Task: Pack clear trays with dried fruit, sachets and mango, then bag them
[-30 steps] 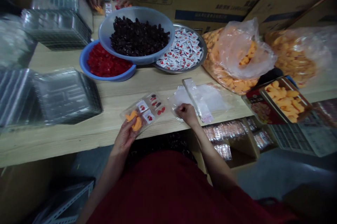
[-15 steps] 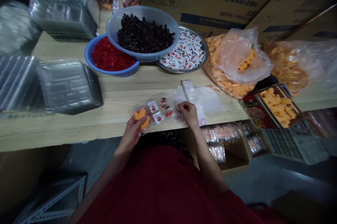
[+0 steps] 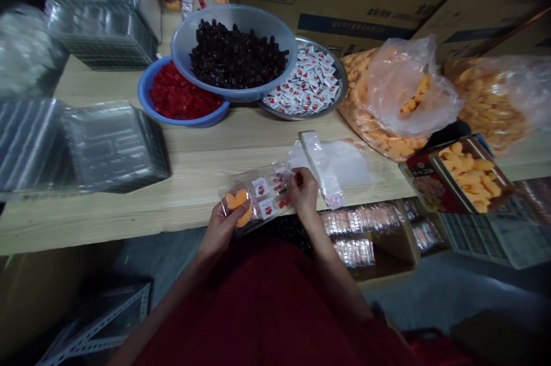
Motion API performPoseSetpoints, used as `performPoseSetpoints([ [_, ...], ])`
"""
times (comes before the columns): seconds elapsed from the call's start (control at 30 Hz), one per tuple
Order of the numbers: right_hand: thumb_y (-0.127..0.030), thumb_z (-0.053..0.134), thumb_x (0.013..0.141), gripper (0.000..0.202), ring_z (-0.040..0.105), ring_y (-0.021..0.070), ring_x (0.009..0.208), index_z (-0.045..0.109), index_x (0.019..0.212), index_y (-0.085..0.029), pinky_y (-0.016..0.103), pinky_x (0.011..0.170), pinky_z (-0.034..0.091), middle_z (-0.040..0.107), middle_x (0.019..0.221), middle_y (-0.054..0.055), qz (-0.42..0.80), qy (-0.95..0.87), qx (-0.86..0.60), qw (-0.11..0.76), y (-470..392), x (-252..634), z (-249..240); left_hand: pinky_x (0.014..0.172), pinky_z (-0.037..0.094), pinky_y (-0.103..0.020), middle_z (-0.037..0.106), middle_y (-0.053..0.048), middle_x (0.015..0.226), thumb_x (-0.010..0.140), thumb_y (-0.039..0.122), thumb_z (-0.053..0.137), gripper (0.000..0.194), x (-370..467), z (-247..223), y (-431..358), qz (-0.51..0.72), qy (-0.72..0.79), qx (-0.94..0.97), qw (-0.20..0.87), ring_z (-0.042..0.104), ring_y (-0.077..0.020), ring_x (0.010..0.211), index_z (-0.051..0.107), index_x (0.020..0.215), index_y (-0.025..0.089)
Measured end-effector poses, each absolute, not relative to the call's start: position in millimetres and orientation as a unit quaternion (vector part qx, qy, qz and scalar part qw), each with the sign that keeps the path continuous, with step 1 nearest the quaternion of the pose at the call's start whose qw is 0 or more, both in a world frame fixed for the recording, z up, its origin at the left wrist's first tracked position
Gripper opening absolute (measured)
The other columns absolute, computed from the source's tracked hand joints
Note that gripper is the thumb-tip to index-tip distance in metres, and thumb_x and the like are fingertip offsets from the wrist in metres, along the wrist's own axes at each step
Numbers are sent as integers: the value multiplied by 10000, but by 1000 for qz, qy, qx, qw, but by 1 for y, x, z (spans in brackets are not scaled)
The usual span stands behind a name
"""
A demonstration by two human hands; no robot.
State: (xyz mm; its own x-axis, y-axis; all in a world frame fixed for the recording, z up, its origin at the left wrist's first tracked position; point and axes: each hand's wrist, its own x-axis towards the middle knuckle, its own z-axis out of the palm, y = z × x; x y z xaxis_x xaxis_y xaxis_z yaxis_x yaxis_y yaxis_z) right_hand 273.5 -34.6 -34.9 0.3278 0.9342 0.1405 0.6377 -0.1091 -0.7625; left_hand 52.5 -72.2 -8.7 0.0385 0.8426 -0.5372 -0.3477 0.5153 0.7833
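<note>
We count one clear tray (image 3: 257, 198) in the person's two hands, two bowls, one metal basin (image 3: 343, 82), two plastic bags of orange pieces, one tin (image 3: 424, 185) of the same, and at least three stacks of clear trays (image 3: 109, 142) at the left of the bench (image 3: 202, 154). The pale blue bowl (image 3: 183, 42) holds dark pieces, the deeper blue bowl (image 3: 189, 122) red ones, and the basin is heaped with white-and-red sachets, too many for us to number. The tray in hand looks shiny and see-through: we make out plump orange pieces at its left end, two printed sachets in the middle, and small red and dark pieces at its right end, where clear film catches the light. It sits over the bench's front edge, tilted up towards the right, just beside a flat pile of clear sleeves (image 3: 355, 165). We see the left hand (image 3: 218, 231) gripping the orange end, thumb on top, its fingers closed on the tray. The right hand (image 3: 305, 191) reaches in with the wrist bent, its fingers bunched together against the other end; we cannot tell whether they pinch the film.
</note>
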Motion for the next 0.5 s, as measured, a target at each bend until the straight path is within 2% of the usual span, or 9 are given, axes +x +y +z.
performPoseSetpoints([
  [0.13,-262,524,914,141,572,179,712,633,839,-212,287,690,424,628,772,20,201,-541,-724,378,-26,275,-39,751,570,-240,763,-38,998,696,314,893,497,42,-6,-67,422,540,238,688,715,-164,822,711,1135,171],
  [0.3,-315,573,906,215,497,143,616,571,716,-214,270,634,368,558,663,-21,217,-527,-715,405,-18,274,-39,741,567,-246,763,-35,965,683,294,894,484,34,-6,-62,411,545,238,691,706,-158,794,722,1117,164],
  [0.5,-293,550,903,227,468,129,600,544,692,-211,256,617,352,519,640,-39,237,-527,-704,413,-13,273,-38,721,572,-250,772,-30,952,683,257,881,463,33,-7,-57,374,528,259,717,709,-158,778,725,1110,169],
])
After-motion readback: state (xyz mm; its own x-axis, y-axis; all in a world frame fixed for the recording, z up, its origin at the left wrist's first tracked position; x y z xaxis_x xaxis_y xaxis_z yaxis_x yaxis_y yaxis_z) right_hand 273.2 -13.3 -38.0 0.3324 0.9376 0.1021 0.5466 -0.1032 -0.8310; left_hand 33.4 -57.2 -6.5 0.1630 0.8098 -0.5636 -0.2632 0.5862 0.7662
